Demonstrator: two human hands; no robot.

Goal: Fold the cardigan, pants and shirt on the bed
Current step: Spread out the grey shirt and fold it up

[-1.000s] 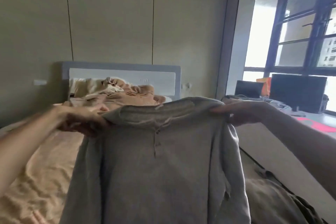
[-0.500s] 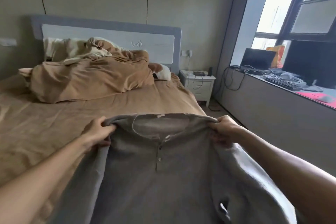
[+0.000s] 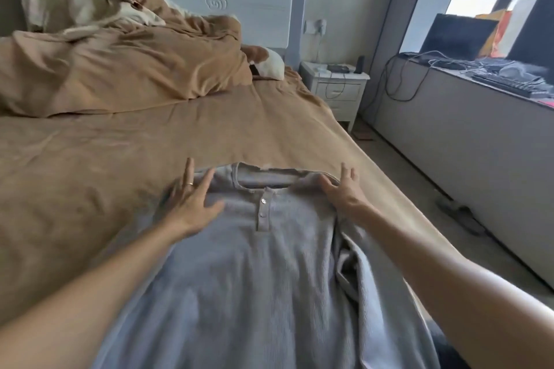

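"Spreading the shirt (image 3: 269, 263) out flat, is that the step?"

"I judge so. It lies front up on the near right part of the bed (image 3: 120, 159), collar at the far end, so the folds can start from a flat piece."

"And the hands?"

"The left hand (image 3: 192, 204) rests on the left shoulder, and the right hand (image 3: 344, 192) on the right shoulder. Neither grip is closed. The fingers are apart and straight, pressing the cloth down, likely to smooth it and square the collar."

"Anything not flat?"

"The right sleeve (image 3: 350, 263) is bunched in folds beside the body. It would need pulling out first."

"Counts?"

"One shirt, two hands, two buttons (image 3: 263, 201) on the placket, one ring (image 3: 189, 184) on the left hand. One duvet (image 3: 120, 69) is heaped at the far left, and one nightstand (image 3: 335, 84) stands at the far right. The cardigan and pants I cannot find in view."
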